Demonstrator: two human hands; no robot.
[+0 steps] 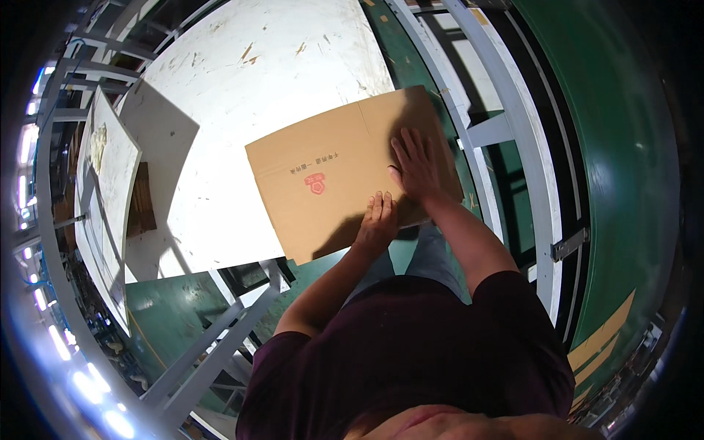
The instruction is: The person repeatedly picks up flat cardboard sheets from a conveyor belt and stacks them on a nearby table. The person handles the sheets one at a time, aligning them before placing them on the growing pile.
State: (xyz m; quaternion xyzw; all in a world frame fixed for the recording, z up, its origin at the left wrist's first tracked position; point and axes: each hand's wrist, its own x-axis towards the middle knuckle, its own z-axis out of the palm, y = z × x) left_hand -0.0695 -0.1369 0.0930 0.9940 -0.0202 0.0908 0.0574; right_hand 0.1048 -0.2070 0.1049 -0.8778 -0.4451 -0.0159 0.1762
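Note:
A flat, folded brown cardboard box (330,165) with a small red mark lies on a white worktable (242,81), its near part hanging over the table's edge. My left hand (379,220) rests palm down on the box's near edge, fingers together and flat. My right hand (416,165) presses flat on the box's right part, fingers spread. Neither hand grips anything.
A white metal frame (506,125) runs along the right of the table, over a green floor (616,147). A white board (110,169) leans at the left beside a metal rack. More grey frame bars (220,337) stand below the table's near edge.

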